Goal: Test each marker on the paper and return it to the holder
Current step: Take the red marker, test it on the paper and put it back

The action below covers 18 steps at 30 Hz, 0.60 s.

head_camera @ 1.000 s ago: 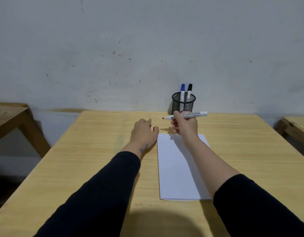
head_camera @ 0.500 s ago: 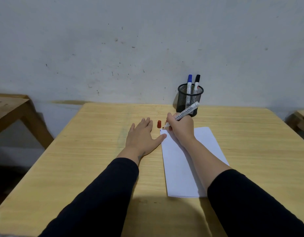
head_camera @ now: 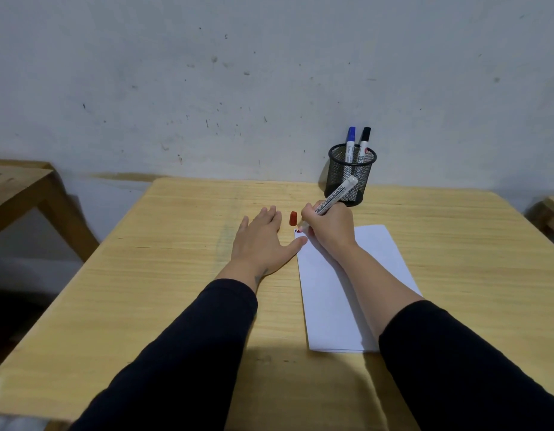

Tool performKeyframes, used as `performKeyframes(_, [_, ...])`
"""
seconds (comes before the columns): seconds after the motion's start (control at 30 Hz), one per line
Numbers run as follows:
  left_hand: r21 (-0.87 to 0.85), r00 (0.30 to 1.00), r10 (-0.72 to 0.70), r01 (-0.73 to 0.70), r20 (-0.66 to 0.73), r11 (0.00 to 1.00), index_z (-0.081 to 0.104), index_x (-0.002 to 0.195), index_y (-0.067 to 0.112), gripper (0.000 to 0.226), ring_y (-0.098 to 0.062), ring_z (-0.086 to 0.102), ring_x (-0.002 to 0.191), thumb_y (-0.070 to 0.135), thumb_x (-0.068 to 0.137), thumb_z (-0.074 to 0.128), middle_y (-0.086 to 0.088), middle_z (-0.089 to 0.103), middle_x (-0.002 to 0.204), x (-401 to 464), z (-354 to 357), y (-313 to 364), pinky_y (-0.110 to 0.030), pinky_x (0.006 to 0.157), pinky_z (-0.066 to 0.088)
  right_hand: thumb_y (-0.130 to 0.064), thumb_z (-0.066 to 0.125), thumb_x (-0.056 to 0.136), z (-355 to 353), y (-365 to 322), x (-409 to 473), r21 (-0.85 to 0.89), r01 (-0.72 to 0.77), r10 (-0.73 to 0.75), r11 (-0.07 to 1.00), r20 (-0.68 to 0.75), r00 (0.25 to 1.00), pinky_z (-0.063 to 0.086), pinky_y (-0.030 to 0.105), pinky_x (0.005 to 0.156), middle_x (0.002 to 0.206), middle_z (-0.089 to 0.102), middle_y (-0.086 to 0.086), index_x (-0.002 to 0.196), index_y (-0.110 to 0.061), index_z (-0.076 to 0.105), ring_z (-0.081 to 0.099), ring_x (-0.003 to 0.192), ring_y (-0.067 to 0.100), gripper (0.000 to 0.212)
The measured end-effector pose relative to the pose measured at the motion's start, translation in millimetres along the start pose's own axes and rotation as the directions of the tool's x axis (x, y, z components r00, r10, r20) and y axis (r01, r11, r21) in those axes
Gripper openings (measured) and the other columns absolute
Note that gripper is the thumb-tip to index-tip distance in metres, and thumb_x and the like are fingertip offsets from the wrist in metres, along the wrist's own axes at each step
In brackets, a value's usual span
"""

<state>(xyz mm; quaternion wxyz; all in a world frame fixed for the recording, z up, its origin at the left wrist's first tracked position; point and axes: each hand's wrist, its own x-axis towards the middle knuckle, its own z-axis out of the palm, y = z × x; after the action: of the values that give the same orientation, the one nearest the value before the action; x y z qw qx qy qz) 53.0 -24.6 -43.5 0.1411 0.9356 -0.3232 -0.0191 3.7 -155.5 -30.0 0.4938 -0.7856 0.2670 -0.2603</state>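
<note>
My right hand [head_camera: 330, 227] grips an uncapped white marker [head_camera: 335, 195], its tip touching the far left corner of the white paper [head_camera: 381, 262], where small red and dark marks show. The marker's red cap [head_camera: 293, 218] lies on the table just beyond that corner. My left hand [head_camera: 261, 241] rests flat with fingers spread beside the paper's left edge, thumb touching the sheet. A black mesh holder [head_camera: 350, 174] stands at the table's far edge with a blue-capped marker [head_camera: 350, 144] and a black-capped marker [head_camera: 364, 144] upright in it.
The wooden table [head_camera: 176, 275] stands against a grey wall. Another wooden table [head_camera: 17, 188] sits to the left, and a wooden edge [head_camera: 549, 209] shows at the far right.
My right hand lowered the marker from level in the air until its tip met the paper's corner. My left hand flattened beside the paper, and the red cap appeared on the table.
</note>
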Motion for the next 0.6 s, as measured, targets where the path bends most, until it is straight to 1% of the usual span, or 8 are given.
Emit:
performKeyframes(0.07, [-0.003, 1.0, -0.002, 0.002, -0.001, 1.0, 0.019, 0.152, 0.017, 0.086, -0.013, 0.006, 0.15, 0.069, 0.086, 0.035, 0.003, 0.013, 0.162, 0.2, -0.4, 0.2, -0.042, 0.121, 0.003, -0.021, 0.057, 0.082, -3.2, -3.6, -0.6, 0.092, -0.044, 0.046, 0.995, -0.019, 0.999, 0.043, 0.013, 0.051, 0.056, 0.065, 0.003, 0.064, 0.002, 0.067, 0.057, 0.054, 0.01, 0.03])
performKeyframes(0.1, [-0.004, 1.0, -0.004, 0.004, -0.001, 1.0, 0.019, 0.152, 0.017, 0.086, -0.013, 0.007, 0.15, 0.07, 0.086, 0.035, 0.003, 0.013, 0.162, 0.4, -0.6, 0.3, -0.041, 0.121, 0.003, -0.021, 0.058, 0.083, -5.7, -6.1, -0.9, 0.179, -0.081, 0.088, 0.98, -0.031, 0.996, 0.043, 0.015, 0.047, 0.057, 0.064, 0.005, 0.066, 0.001, 0.066, 0.056, 0.052, 0.012, 0.029])
performKeyframes(0.17, [-0.022, 1.0, -0.012, 0.012, 0.003, 1.0, 0.019, 0.152, 0.018, 0.087, -0.013, 0.008, 0.15, 0.07, 0.085, 0.037, 0.003, 0.015, 0.162, 0.9, -0.8, 0.6, -0.042, 0.121, 0.003, -0.024, 0.059, 0.085, -12.6, -11.0, -0.7, 0.406, -0.174, 0.192, 0.897, -0.003, 0.981, 0.039, 0.019, 0.039, 0.058, 0.06, 0.007, 0.071, -0.004, 0.065, 0.052, 0.046, 0.014, 0.025])
performKeyframes(0.23, [-0.081, 1.0, -0.03, 0.03, -0.001, 0.996, 0.019, 0.151, 0.02, 0.089, -0.015, 0.015, 0.149, 0.07, 0.082, 0.043, 0.003, 0.022, 0.16, 2.9, -3.5, 1.6, -0.044, 0.12, 0.008, -0.022, 0.058, 0.087, -20.9, -14.2, 2.4, 0.563, -0.234, 0.239, 0.792, 0.066, 0.969, 0.036, 0.021, 0.038, 0.059, 0.055, 0.008, 0.077, -0.003, 0.064, 0.046, 0.044, 0.016, 0.022])
performKeyframes(0.3, [-0.134, 0.997, -0.024, 0.014, -0.074, 0.991, 0.022, 0.15, 0.027, 0.082, -0.017, 0.029, 0.144, 0.064, 0.083, 0.052, 0.004, 0.034, 0.155, 6.6, -9.0, 2.8, -0.044, 0.117, 0.018, -0.018, 0.055, 0.088, -32.1, -15.8, 8.4, 0.534, -0.248, 0.237, 0.808, 0.091, 0.967, 0.042, 0.023, 0.039, 0.062, 0.054, 0.007, 0.086, 0.002, 0.065, 0.046, 0.047, 0.018, 0.022])
performKeyframes(0.4, [-0.142, 0.967, 0.101, -0.137, -0.233, 0.98, 0.039, 0.142, 0.036, 0.056, -0.016, 0.046, 0.128, 0.04, 0.089, 0.059, 0.004, 0.05, 0.139, 15.6, -20.8, 7.9, -0.037, 0.103, 0.034, -0.01, 0.05, 0.09, -49.8, -20.9, 12.5, 0.487, -0.229, 0.201, 0.843, 0.109, 0.973, 0.052, 0.022, 0.05, 0.068, 0.058, 0.007, 0.078, -0.003, 0.067, 0.054, 0.056, 0.018, 0.022])
performKeyframes(0.53, [0.023, 0.963, 0.238, -0.237, -0.128, 0.971, 0.056, 0.13, 0.029, 0.04, -0.02, 0.053, 0.111, 0.028, 0.091, 0.06, -0.001, 0.059, 0.117, 30.9, -28.7, 12.7, -0.031, 0.078, 0.044, -0.01, 0.058, 0.089, -70.7, -21.1, 10.9, 0.531, -0.236, 0.194, 0.814, 0.133, 0.972, 0.057, 0.022, 0.063, 0.079, 0.067, 0.01, 0.078, -0.007, 0.066, 0.062, 0.068, 0.016, 0.015])
performKeyframes(0.6, [-0.041, 0.969, 0.224, -0.229, -0.108, 0.972, 0.065, 0.119, 0.02, 0.03, -0.021, 0.058, 0.103, 0.023, 0.09, 0.063, -0.002, 0.062, 0.107, 35.4, -28.2, 11.2, -0.027, 0.072, 0.042, -0.009, 0.062, 0.088, -78.3, -20.4, 9.7, 0.578, -0.265, 0.206, 0.772, 0.166, 0.964, 0.058, 0.022, 0.07, 0.085, 0.068, 0.013, 0.083, -0.004, 0.065, 0.064, 0.072, 0.019, 0.008])
